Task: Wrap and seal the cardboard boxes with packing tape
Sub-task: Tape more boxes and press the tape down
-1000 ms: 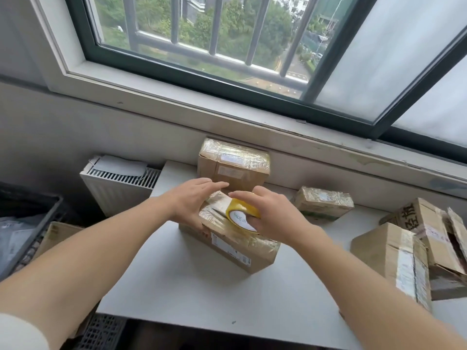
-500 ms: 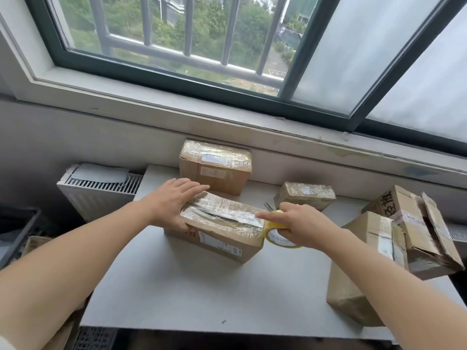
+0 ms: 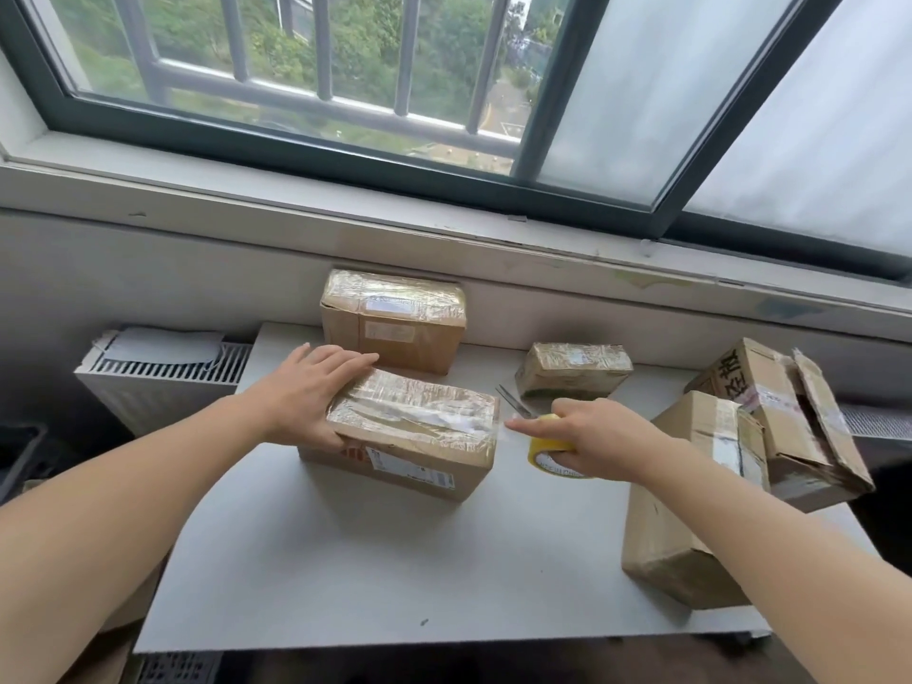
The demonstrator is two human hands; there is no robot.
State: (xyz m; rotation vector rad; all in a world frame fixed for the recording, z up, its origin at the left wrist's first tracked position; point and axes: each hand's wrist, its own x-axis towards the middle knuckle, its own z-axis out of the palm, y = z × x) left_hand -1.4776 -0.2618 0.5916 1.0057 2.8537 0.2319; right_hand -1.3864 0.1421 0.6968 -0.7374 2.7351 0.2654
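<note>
- Beneath a barred window (image 3: 296, 91), a white tabletop (image 3: 345, 560) carries the work, and a radiator (image 3: 163, 372) is seen at its left end.
- The cardboard box (image 3: 409, 436) being sealed is found at the middle of the tabletop, its top already covered in glossy clear tape.
- The left hand (image 3: 306, 392) is laid flat on the box's left end with the fingers straight; the box is pressed down and nothing is gripped.
- The yellow tape roll (image 3: 548, 459) is grasped in the right hand (image 3: 592, 436), with the fingers curled round it and the forefinger stretched toward the box.
- A second ago the roll was held on top of the box, with both hands close together. It is now drawn clear of the right end, and a short strip of tape (image 3: 501, 427) is stretched from the box's upper right edge to the roll.
- One run across the top is thus judged to be laid; the strip is probably next to be carried down the right end or cut.
- Scissors (image 3: 513, 402) are seen lying just behind the right hand.
- Two wrapped boxes (image 3: 395, 323) are set at the back, and two unsealed boxes (image 3: 691, 486) at the right are not yet taped.
</note>
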